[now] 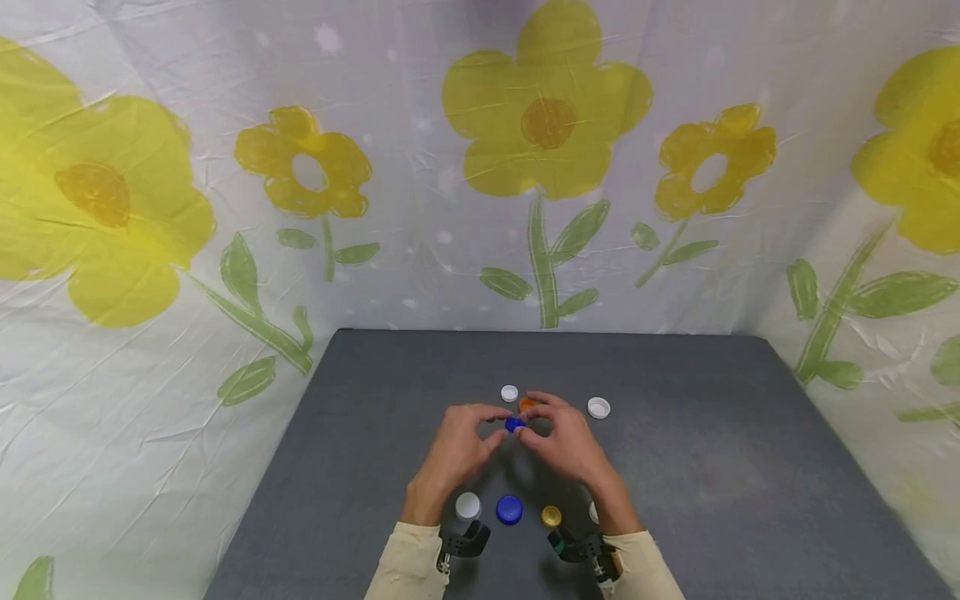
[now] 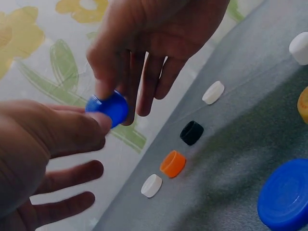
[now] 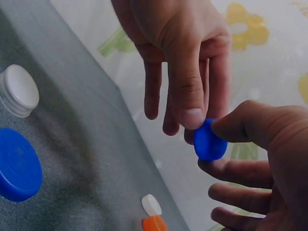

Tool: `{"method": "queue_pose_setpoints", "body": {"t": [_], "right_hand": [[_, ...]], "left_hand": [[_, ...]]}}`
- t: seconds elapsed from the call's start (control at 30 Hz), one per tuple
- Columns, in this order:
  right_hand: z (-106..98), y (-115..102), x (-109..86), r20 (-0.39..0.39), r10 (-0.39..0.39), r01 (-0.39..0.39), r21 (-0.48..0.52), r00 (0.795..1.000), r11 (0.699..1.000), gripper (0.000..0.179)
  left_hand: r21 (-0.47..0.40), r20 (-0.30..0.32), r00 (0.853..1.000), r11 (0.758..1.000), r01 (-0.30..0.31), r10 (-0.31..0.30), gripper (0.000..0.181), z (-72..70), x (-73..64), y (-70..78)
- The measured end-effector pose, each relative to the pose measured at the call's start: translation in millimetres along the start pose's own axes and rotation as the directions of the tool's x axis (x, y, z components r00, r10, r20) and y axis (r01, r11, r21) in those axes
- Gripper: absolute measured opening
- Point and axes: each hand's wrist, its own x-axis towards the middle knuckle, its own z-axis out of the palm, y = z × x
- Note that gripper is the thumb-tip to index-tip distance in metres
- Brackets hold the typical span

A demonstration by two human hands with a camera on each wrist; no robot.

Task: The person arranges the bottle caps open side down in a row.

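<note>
Dark grey surface [image 1: 712, 500] backed by a flower-patterned white sheet [image 1: 420, 167]

Nearest, cream sleeves [image 1: 408, 562] and black wrist-worn devices [image 1: 465, 542] are seen. Just beyond, a row is formed by a round white plastic cap [image 1: 468, 505], a large round blue plastic cap [image 1: 509, 509], a round yellow plastic cap [image 1: 551, 517] and another white plastic cap [image 2: 299, 48], mostly covered by the right wrist in the head view. Farther on, a small blue plastic cap [image 3: 210, 140] is held above the surface, pinched narrowly between thumb and fingers by both the left hand [image 1: 456, 442] and the right hand [image 1: 566, 442]. Beyond, a second row is made up of a small white plastic cap [image 1: 509, 392], an orange plastic cap [image 2: 172, 164], a black plastic cap [image 2: 191, 133] and a shallow white plastic cap [image 1: 598, 407].
</note>
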Motion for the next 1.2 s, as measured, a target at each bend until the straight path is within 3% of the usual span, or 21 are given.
{"method": "queue_pose_setpoints", "body": {"t": [0.17,0.33,0.5,0.8,0.93,1.1,1.2], "right_hand": [[-2.1,-2.4,-1.0,0.0,0.033,-0.033,0.089,0.999,0.995,0.017],[0.3,-3.2,-0.9,-0.096,-0.046,0.054,0.081,0.994,0.995,0.023],[4.3,-3.1,-1.7,-0.177,-0.176,0.18,0.005,0.968,0.984,0.038],[9.8,-3.8,-2.3,-0.213,-0.249,0.256,0.002,0.945,0.967,0.038],[10.8,-4.9,-3.5,-0.205,-0.267,0.271,-0.01,0.942,0.963,0.034],[11.8,-7.7,-3.3,-0.177,-0.233,0.236,-0.003,0.956,0.972,0.031],[14.2,-8.8,-1.4,-0.148,-0.223,0.224,-0.01,0.964,0.975,0.031]], "left_hand": [[-0.023,-0.062,0.998,1.0,-0.009,0.007,0.017,0.2,0.3,1.6],[-0.11,-0.089,0.992,0.991,0.077,-0.087,0.016,-1.1,0.7,4.3],[-0.216,-0.06,0.981,0.962,0.167,-0.183,0.017,-4.5,0.6,5.6],[-0.33,0.03,0.963,0.907,0.261,-0.266,0.022,-6.6,-0.8,2.6],[-0.334,0.043,0.969,0.911,0.242,-0.242,0.026,-8.2,-2.7,1.3],[-0.313,0.026,0.991,0.94,0.133,-0.132,0.029,-10.7,-6.9,-3.4],[-0.255,0.007,0.995,0.962,0.1,-0.102,0.027,-11.9,-10.3,-7.4]]}}
